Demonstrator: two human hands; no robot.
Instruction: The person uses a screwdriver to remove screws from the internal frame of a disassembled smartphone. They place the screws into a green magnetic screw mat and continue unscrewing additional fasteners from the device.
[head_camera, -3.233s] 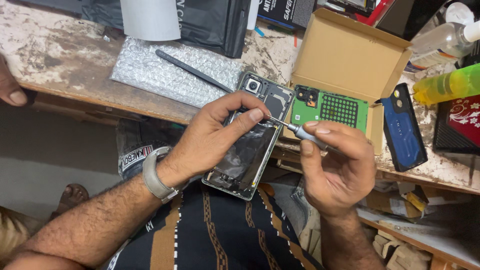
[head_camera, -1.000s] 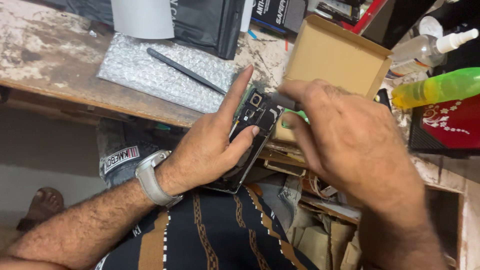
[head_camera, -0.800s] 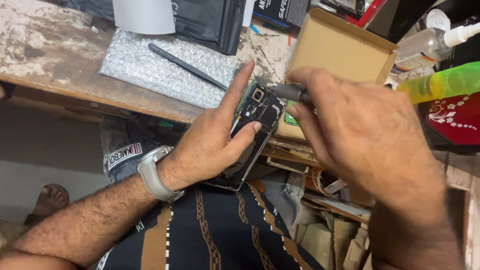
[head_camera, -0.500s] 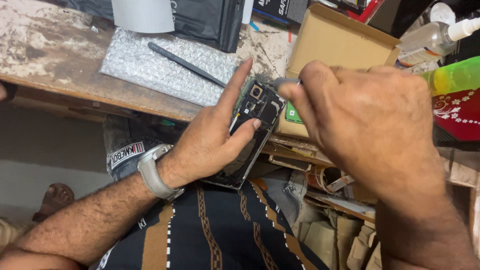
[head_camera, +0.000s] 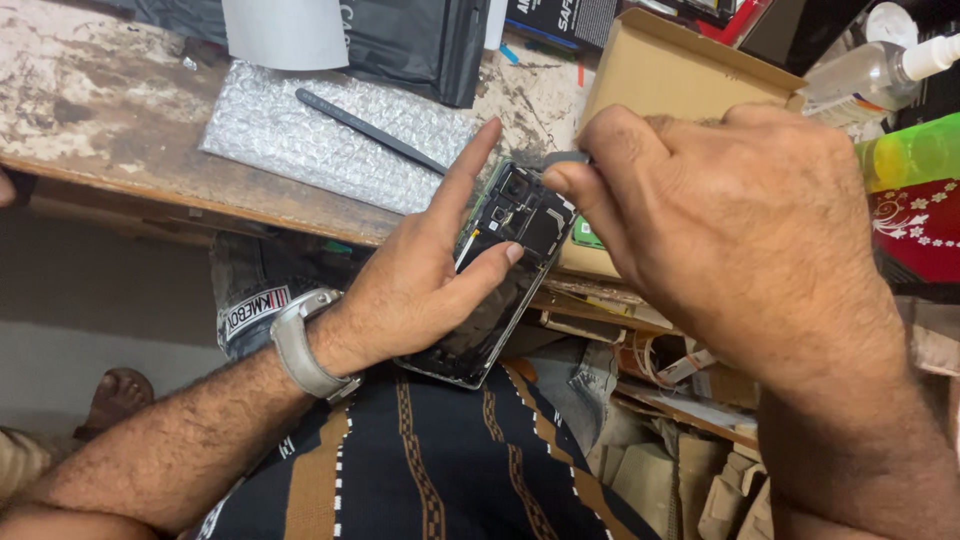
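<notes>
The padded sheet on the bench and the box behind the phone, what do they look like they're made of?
The padded sheet looks like clear plastic bubble wrap: rows of small shiny air pockets catch the light. The box looks like plain brown cardboard, matte, with a folded flap edge. Both are judged by look alone.

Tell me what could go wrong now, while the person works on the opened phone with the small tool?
1. The left hand holds the opened black phone in the air past the worn wooden bench edge; if the grip loosens, it could fall.
2. The right hand presses a thin grey metal tool at the phone's top corner, beside exposed parts; a slip might scratch them.
3. The right hand hides the tool tip, so aiming is probably harder.
</notes>
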